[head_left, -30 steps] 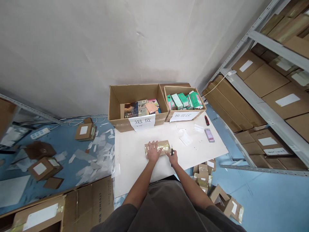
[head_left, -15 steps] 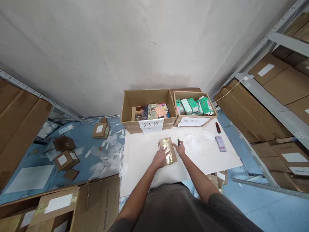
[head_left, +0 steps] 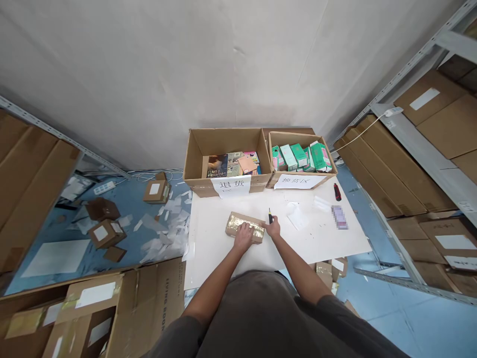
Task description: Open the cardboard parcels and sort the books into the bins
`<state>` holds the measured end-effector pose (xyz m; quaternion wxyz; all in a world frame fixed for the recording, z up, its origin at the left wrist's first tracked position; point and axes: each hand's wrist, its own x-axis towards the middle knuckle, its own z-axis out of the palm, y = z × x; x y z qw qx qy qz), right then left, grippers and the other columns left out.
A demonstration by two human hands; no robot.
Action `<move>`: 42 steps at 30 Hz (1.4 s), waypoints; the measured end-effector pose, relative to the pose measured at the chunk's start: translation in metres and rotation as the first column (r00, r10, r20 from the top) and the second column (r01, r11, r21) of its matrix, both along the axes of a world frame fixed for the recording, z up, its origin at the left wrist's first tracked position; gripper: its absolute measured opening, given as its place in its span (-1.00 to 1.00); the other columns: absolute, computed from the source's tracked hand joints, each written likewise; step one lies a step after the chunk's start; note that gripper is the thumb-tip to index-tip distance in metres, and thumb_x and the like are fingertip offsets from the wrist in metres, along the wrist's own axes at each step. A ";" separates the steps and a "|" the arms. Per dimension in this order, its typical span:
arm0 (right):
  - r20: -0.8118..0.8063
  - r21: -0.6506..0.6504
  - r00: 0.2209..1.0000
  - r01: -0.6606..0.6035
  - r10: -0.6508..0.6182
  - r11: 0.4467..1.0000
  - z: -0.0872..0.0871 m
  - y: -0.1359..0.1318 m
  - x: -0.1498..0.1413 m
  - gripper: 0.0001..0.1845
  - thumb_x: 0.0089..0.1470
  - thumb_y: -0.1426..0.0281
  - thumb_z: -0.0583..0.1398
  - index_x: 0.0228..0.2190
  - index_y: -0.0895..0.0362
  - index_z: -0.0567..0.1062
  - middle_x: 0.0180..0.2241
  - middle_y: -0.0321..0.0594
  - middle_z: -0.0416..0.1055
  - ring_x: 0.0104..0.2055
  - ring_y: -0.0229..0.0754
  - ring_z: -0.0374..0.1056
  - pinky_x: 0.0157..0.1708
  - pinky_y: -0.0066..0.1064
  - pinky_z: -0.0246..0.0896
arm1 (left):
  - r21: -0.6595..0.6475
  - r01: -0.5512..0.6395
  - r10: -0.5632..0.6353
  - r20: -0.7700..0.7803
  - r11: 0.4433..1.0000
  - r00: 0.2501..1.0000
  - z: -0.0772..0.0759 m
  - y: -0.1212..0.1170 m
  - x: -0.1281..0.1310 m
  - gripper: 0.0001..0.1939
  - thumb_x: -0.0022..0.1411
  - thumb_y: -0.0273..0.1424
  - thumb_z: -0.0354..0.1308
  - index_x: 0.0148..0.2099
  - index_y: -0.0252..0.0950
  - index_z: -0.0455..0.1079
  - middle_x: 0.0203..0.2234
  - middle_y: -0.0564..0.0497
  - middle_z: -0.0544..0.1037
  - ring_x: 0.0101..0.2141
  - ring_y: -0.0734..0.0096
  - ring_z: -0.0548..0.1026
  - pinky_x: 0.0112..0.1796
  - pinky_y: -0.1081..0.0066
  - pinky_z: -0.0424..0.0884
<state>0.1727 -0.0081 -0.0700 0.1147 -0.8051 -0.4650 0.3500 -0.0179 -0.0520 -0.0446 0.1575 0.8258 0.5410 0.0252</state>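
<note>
Beyond the table, metal shelving [head_left: 417,149] stands to the right, loaded with cartons. The white table [head_left: 203,238] carries an open carton [head_left: 257,185] of books [head_left: 217,165] at its back, and beside that a smaller open carton [head_left: 273,178] of green boxes [head_left: 298,153]. Nearer the person, in the middle of the tabletop, the taped box [head_left: 235,222] lies crosswise; a half second ago its length ran away from the body, so it has just been turned. That seems to bring its short end beside the right hand, which may make the taped edge there easier to reach. The left hand [head_left: 243,237] lies on top of the box; whether its fingers clamp or merely press, I cannot tell. The right hand [head_left: 274,227] is closed around a slim black tool [head_left: 270,216], tip pointing away from the person, and sits at the box's right end; contact there is unclear. The two hands are apart. A red-and-black cutter [head_left: 337,192] lies farther right, untouched.
</note>
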 end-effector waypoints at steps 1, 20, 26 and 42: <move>0.007 0.002 0.999 -0.035 0.035 0.999 0.004 0.012 -0.003 -0.34 -0.02 0.15 0.40 0.05 0.03 0.30 -0.11 -0.13 0.57 -0.08 -0.01 0.53 -0.16 -0.34 0.36 | 0.003 -0.059 0.059 0.001 0.998 0.998 0.000 -0.004 0.002 -0.39 0.12 -0.24 0.41 0.20 -0.25 0.39 -0.02 -0.20 0.46 0.05 -0.04 0.34 0.06 0.07 0.26; -0.320 -0.060 0.698 -0.690 0.641 0.722 0.020 -0.015 0.074 -0.71 0.35 0.11 0.06 -0.14 0.01 0.44 -0.46 -0.38 0.51 -0.51 -0.25 0.46 -0.40 -0.49 0.23 | -0.179 -0.258 0.239 -0.119 0.950 0.964 0.004 -0.007 0.030 -0.32 0.05 -0.57 0.36 0.21 -0.32 0.26 0.34 -0.39 0.26 0.35 -0.15 0.19 0.21 0.05 0.18; 0.025 -0.215 0.497 -0.845 0.868 0.490 0.036 0.026 0.061 -0.56 0.31 0.00 0.09 -0.22 0.07 0.57 -0.17 -0.06 0.60 -0.11 0.03 0.52 -0.31 -0.38 0.24 | -0.176 -0.274 0.248 -0.157 0.945 0.956 0.008 -0.007 0.032 -0.33 -0.02 -0.51 0.44 0.12 -0.25 0.27 0.29 -0.32 0.34 0.29 -0.07 0.27 0.15 0.11 0.23; -0.551 -0.288 0.675 -0.706 0.491 0.647 0.010 0.012 0.089 -0.49 0.02 -0.09 0.33 -0.51 0.10 0.44 -0.71 -0.35 0.32 -0.69 -0.27 0.22 -0.61 -0.45 0.14 | -0.186 -0.347 0.317 -0.173 0.919 0.933 0.017 0.000 0.045 -0.40 -0.02 -0.42 0.47 0.05 -0.24 0.30 0.24 -0.27 0.39 0.24 -0.04 0.35 0.10 0.15 0.30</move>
